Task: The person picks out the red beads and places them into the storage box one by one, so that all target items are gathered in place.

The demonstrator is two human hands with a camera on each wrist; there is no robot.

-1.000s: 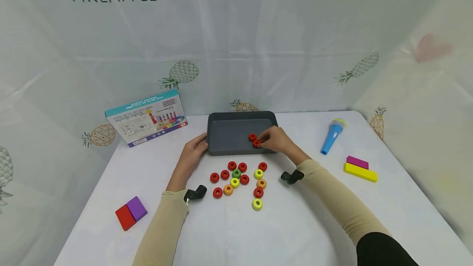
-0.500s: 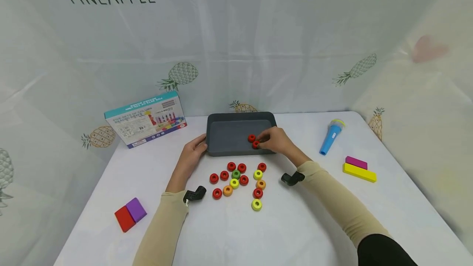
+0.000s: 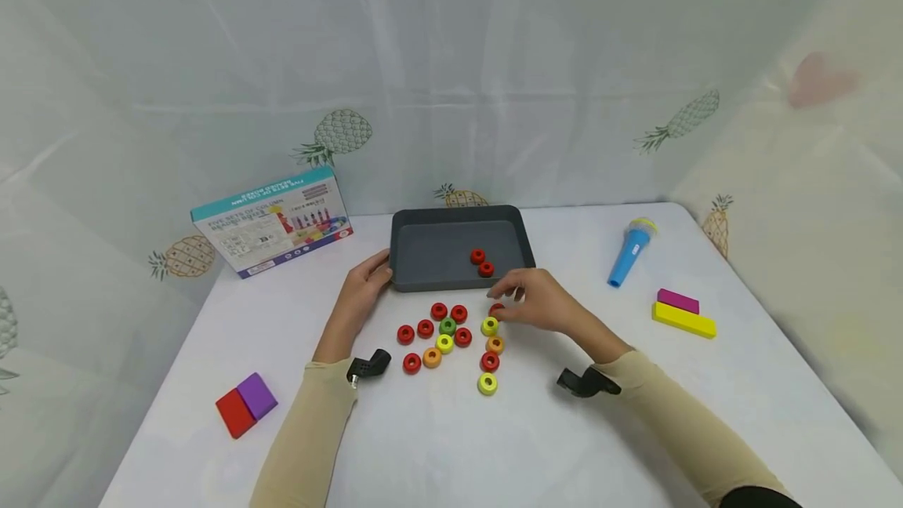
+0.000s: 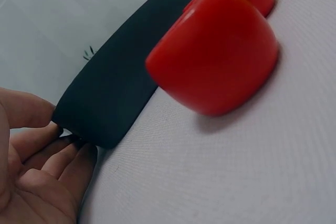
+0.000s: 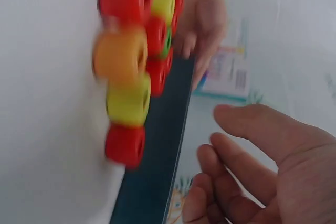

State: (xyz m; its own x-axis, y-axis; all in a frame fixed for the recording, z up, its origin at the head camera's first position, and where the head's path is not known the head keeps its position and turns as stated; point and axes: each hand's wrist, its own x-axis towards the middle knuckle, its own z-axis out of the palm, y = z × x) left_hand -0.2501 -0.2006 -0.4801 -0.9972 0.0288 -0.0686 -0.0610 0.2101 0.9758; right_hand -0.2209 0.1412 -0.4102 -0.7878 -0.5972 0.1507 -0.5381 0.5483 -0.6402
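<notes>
A dark grey tray lies at the table's middle with two red beads inside. In front of it sits a cluster of several red, yellow, orange and green beads. My right hand hovers over the cluster's right end, its fingertips at a red bead. In the right wrist view that right hand has loosely spread fingers holding nothing, beside the red bead. My left hand touches the tray's front left corner. In the left wrist view, the left hand meets the tray.
A teal game box leans at the back left. A blue toy microphone and magenta and yellow blocks lie on the right. Red and purple blocks sit at the front left. Printed cloth walls close in the table.
My right hand has left the tray and come back toward me to the bead cluster. Two red beads stay in the tray. The left hand has kept its place.
</notes>
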